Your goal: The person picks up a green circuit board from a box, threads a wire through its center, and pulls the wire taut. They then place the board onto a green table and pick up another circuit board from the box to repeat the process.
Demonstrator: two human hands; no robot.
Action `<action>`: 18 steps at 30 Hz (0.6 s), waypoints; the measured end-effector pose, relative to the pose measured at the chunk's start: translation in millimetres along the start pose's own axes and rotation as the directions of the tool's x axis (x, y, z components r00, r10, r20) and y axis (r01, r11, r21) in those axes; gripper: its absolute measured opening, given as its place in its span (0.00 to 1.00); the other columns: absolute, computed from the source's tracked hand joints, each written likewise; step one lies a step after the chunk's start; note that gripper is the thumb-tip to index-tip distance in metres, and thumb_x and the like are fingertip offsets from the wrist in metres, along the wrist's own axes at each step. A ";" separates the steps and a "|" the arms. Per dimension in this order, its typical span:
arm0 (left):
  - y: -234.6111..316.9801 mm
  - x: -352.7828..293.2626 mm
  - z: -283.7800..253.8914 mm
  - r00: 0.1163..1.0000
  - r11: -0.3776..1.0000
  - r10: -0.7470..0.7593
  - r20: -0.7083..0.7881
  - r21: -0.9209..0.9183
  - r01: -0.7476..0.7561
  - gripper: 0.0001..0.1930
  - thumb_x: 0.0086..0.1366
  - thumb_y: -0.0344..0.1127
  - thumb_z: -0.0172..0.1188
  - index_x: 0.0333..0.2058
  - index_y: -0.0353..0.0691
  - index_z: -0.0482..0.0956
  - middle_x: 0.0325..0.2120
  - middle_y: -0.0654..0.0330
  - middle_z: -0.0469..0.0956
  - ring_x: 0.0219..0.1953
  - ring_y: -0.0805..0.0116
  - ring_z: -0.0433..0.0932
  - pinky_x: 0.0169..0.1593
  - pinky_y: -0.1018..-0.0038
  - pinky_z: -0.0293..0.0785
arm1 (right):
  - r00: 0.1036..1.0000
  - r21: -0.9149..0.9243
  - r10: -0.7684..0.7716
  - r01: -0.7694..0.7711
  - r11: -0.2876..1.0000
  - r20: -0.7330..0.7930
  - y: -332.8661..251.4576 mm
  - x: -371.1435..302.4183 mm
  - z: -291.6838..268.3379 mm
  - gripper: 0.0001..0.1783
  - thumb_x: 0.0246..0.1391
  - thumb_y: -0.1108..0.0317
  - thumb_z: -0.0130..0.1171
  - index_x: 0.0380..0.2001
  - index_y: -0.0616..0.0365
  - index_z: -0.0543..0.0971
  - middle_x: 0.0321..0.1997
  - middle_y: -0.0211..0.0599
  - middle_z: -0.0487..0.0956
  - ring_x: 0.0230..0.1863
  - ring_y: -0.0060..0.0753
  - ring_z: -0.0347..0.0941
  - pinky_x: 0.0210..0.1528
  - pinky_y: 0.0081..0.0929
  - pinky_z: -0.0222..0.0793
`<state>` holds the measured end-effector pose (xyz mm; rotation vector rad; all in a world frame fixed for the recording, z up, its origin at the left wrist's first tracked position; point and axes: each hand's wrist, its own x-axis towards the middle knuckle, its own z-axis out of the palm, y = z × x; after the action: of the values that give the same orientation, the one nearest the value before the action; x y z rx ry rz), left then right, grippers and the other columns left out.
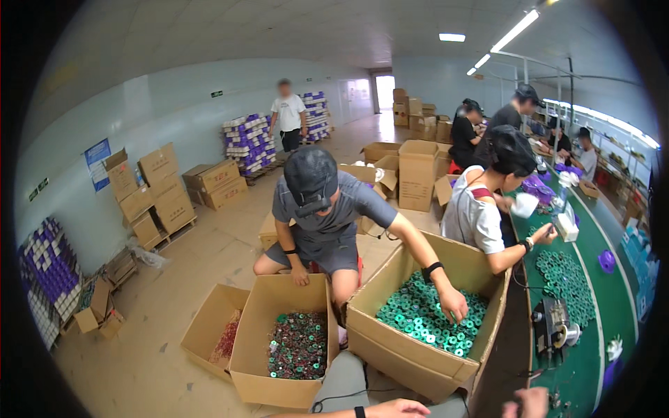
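Observation:
At the lower edge, my left hand [398,409] lies low over my grey-trousered lap, a black band at its wrist. Its fingers stretch to the right, and nothing shows in them. My right hand [528,404], smeared by motion and partly cut off, is beside the edge of the green workbench [592,376]. I cannot make out whether it holds anything. Just ahead stands a large cardboard box [411,355] of green ring-shaped parts [425,313]. A seated co-worker's hand [453,304] reaches into those parts.
Left of my knees, a cardboard box [279,393] holds mixed dark red and green parts; a smaller box [198,338] has red pieces. A soldering device with a wire spool [570,336] sits on the bench near a green ring pile [563,282]. Another person [474,209] works along the bench.

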<state>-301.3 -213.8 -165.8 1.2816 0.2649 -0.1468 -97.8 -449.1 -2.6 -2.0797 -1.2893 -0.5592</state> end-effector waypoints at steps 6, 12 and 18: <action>30.4 -6.6 12.5 0.998 0.980 0.048 0.047 -0.197 -0.038 0.21 0.75 0.40 0.55 0.61 0.36 0.70 0.46 0.59 0.80 0.46 0.72 0.79 0.48 0.73 0.80 | 0.973 0.293 -0.047 -0.022 0.956 0.227 -86.4 -23.4 103.6 0.18 0.48 0.74 0.67 0.45 0.58 0.80 0.44 0.45 0.77 0.41 0.46 0.78 0.43 0.36 0.76; -11.9 -15.9 -10.0 0.986 0.849 0.137 -0.091 -0.502 -0.164 0.16 0.74 0.32 0.53 0.57 0.33 0.72 0.49 0.55 0.79 0.50 0.64 0.80 0.55 0.68 0.79 | 0.916 0.440 -0.158 -0.022 0.897 0.368 -113.5 -29.4 144.7 0.22 0.50 0.75 0.65 0.50 0.59 0.78 0.48 0.49 0.75 0.44 0.54 0.76 0.45 0.39 0.76; -20.7 -26.4 -21.6 0.958 0.955 0.121 -0.260 -0.233 -0.184 0.14 0.69 0.26 0.53 0.52 0.34 0.77 0.40 0.57 0.82 0.39 0.68 0.82 0.43 0.73 0.80 | 0.873 0.392 -0.226 0.044 0.919 0.432 -106.5 -27.0 145.4 0.19 0.51 0.72 0.63 0.49 0.56 0.80 0.48 0.48 0.77 0.46 0.55 0.77 0.47 0.42 0.75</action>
<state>-334.3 -199.9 -183.3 1.0573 0.3807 0.1758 -201.0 -330.0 -94.0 -1.8632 -1.6755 0.1566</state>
